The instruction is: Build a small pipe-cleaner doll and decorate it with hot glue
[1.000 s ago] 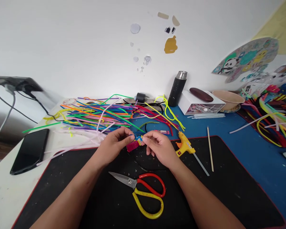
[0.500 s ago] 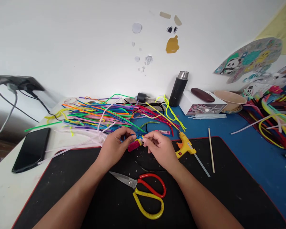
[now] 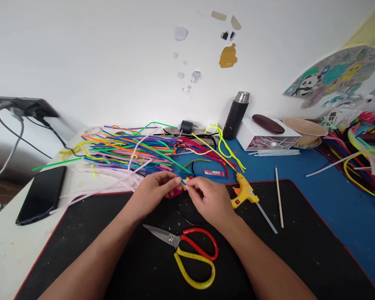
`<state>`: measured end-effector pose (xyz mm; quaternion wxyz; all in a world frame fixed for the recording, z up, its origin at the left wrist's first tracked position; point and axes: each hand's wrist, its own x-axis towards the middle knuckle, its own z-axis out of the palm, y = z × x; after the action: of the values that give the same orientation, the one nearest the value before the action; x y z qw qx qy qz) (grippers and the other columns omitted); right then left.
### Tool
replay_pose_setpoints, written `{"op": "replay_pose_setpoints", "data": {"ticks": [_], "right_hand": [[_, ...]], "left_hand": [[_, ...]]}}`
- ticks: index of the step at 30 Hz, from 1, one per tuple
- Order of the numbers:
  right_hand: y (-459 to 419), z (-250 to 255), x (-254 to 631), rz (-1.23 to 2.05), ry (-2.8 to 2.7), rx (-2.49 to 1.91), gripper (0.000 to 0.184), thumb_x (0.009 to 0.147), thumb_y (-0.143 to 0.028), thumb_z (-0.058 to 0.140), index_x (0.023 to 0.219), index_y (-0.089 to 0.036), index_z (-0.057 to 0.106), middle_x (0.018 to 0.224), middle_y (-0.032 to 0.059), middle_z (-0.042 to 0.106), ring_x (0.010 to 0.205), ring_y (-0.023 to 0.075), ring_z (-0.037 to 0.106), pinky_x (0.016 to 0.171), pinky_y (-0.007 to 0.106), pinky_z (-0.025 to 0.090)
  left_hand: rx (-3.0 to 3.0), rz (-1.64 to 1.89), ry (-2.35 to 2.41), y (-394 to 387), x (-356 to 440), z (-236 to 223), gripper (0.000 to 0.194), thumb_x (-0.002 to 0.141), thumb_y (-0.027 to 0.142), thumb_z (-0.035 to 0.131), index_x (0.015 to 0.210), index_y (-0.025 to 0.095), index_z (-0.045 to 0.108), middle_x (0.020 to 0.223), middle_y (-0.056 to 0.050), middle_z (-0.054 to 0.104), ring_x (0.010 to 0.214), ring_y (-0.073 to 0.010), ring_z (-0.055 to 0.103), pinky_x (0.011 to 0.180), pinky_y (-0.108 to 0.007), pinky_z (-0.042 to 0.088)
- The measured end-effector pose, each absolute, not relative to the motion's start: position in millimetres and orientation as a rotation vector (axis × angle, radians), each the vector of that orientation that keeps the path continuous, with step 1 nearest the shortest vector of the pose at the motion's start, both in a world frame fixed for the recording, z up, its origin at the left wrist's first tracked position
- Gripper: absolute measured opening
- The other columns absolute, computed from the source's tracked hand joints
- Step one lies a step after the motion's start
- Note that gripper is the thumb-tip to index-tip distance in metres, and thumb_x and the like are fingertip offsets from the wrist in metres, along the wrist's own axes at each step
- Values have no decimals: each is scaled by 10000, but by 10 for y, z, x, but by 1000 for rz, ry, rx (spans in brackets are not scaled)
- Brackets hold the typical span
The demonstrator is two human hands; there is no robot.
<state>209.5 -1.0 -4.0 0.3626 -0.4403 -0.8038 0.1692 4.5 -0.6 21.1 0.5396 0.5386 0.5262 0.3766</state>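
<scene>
My left hand (image 3: 154, 191) is closed in a pinch on a small pipe-cleaner piece with a fuzzy magenta part (image 3: 176, 193), partly covered by its fingers. Bits of yellow and blue show at the top of the piece. Thumb and fingers of my right hand (image 3: 211, 198) pinch the end of a thin blue pipe cleaner (image 3: 183, 182) close to the left fingertips. Both hands are above the back part of the black mat (image 3: 137, 262). In front of them lie scissors (image 3: 171, 239) with one red and one yellow handle.
A yellow glue gun (image 3: 245, 191) with a clear stick and a thin wooden stick (image 3: 279, 198) lie to the right. Behind is a pile of coloured pipe cleaners (image 3: 134, 146). A black flask (image 3: 236, 116), a white box (image 3: 253, 139) and a phone (image 3: 40, 196) surround the mat.
My right hand has turned over, with its fingers curled and pinching nearer the left fingertips. The left fingers now cover more of the magenta part. The view has shifted slightly.
</scene>
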Motion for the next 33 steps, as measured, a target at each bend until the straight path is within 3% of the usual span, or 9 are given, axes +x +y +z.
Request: {"op": "replay_pose_setpoints", "data": {"ticks": [5, 13, 19, 24, 29, 33], "right_hand": [[-23, -44, 2091, 467, -2129, -1113, 148, 1052, -261, 619, 967, -256, 741, 970, 62, 842, 882, 255, 794, 746, 332, 526], [-29, -70, 2079, 516, -2144, -1068, 122, 1046, -294, 651, 994, -263, 756, 963, 55, 844, 857, 245, 791, 745, 326, 537], [-26, -67, 2078, 505, -2167, -1045, 155, 1070, -294, 616, 998, -260, 749, 988, 53, 845, 883, 245, 797, 760, 329, 540], [-24, -64, 2080, 512, -2190, -1050, 177, 1083, -296, 594, 1014, -258, 753, 1060, 64, 852, 925, 253, 802, 775, 337, 546], [-39, -48, 2077, 582, -2158, -1052, 140, 1052, -266, 630, 985, -254, 752, 991, 51, 839, 860, 241, 777, 743, 335, 524], [-57, -18, 2075, 788, -1989, -1103, 112, 1026, -316, 675, 966, -265, 755, 840, 17, 789, 664, 188, 684, 627, 314, 487]], "left_hand": [[1232, 911, 1252, 0, 47, 143, 493, 749, 643, 848, 893, 193, 710, 737, -12, 720, 654, -174, 630, 613, -285, 510], [1201, 919, 1210, -4, 56, 200, 457, 753, 616, 828, 865, 194, 691, 674, 11, 658, 605, -161, 600, 591, -287, 508], [1213, 918, 1216, -8, 33, 194, 533, 708, 655, 869, 898, 194, 680, 703, 15, 646, 618, -153, 585, 572, -270, 489], [1309, 928, 1252, -17, 22, 139, 444, 764, 576, 857, 878, 197, 655, 743, 16, 644, 632, -139, 567, 587, -264, 461], [1316, 919, 1247, -31, 31, 154, 373, 806, 516, 825, 925, 191, 686, 754, 24, 629, 642, -141, 567, 611, -274, 457], [1263, 931, 1210, -39, 42, 215, 368, 812, 512, 819, 948, 187, 711, 748, 16, 645, 636, -141, 564, 608, -274, 452]]}}
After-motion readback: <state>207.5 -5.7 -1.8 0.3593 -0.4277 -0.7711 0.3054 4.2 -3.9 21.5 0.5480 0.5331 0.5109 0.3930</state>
